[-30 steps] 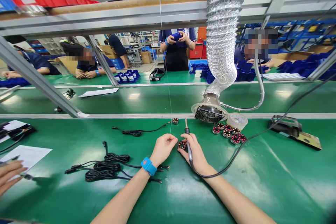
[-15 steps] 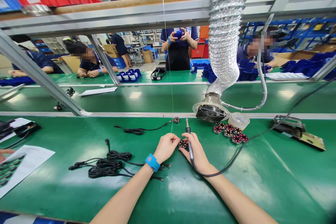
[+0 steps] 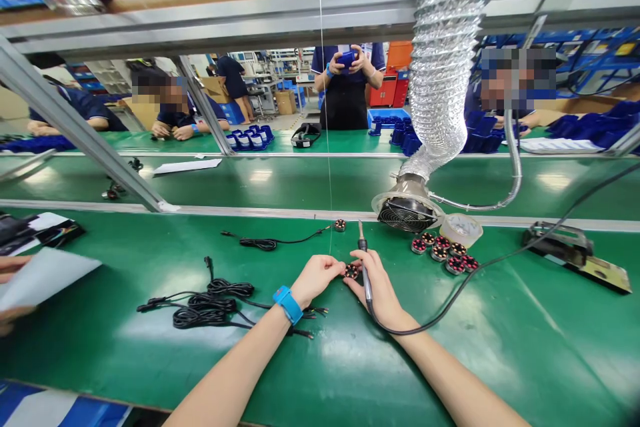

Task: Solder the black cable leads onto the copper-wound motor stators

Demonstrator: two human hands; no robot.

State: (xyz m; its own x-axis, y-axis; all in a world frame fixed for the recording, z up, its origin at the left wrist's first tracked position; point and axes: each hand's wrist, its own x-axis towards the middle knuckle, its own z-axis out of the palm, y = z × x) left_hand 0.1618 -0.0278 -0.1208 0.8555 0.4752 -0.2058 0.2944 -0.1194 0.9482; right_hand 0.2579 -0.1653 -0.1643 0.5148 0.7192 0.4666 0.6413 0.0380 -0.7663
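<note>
My left hand [image 3: 316, 278], with a blue wrist strap [image 3: 288, 305], pinches at the left edge of a small round motor stator [image 3: 351, 271] with copper windings. From above, a thin pale wire [image 3: 329, 167] runs down to behind this hand; whether the fingers hold it I cannot tell. My right hand [image 3: 381, 288] is closed around a soldering iron [image 3: 367, 277], its tip pointing away from me, while its fingertips touch the stator's right side. Another stator [image 3: 340, 225] sits beyond my hands, beside the end of a black cable [image 3: 257, 243].
Several black cables [image 3: 205, 310] lie left of my hands. Several stators [image 3: 440, 252] stand right, near a clear round container [image 3: 461, 230] and a fume-extraction duct [image 3: 407, 207]. A metal stand [image 3: 575, 253] is far right. At left, another person's hands hold paper [image 3: 50, 277]. Co-workers are opposite.
My hands keep nearly the same pose around the stator. The view has shifted slightly. At the left, the other person's paper has been lifted and turned, and parts on it are out of sight.
</note>
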